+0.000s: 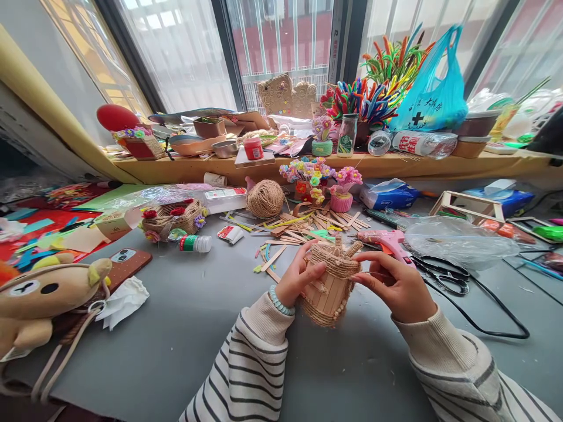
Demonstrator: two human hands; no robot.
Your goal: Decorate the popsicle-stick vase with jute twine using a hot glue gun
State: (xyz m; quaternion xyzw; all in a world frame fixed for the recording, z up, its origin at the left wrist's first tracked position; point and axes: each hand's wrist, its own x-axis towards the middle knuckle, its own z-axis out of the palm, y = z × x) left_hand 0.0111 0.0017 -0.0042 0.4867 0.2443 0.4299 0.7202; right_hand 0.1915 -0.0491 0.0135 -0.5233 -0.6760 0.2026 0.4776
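the small bucket (329, 293) is in front of me over the near middle of the tabletop (343, 375), its wooden sticks side by side and twine wound round its rim and base. my left hand (292, 278) grips its left side, thumb across the near face by the rim, probably to keep the wall from turning. my right hand (398, 287) is half curled, thumb and forefinger touching the right end of the rim's twine band; i cannot tell whether they pinch a strand or only steady it. the rim sits up between both hands, likely so i can see the twine closely. i cannot tell whether the base touches the surface.

just beyond, the pink glue gun (389, 241) lies to the right, and the scissors (444, 275) beside it, seemingly placed for my right hand. flat craft sticks (303, 231) lie in a loose pile beyond the bucket, with the twine ball (265, 198) at its far left, both apparently kept in reach.

as for room, the near surface is an open stretch, so my forearms can swing down and outward. on the left, the plush bear (53, 293) borders it; on the right, a black cord (497, 328) loops close by my sleeve and could snag. farther off, the stick pile bounds the middle, and the crowded window ledge (176, 167) closes the far edge.
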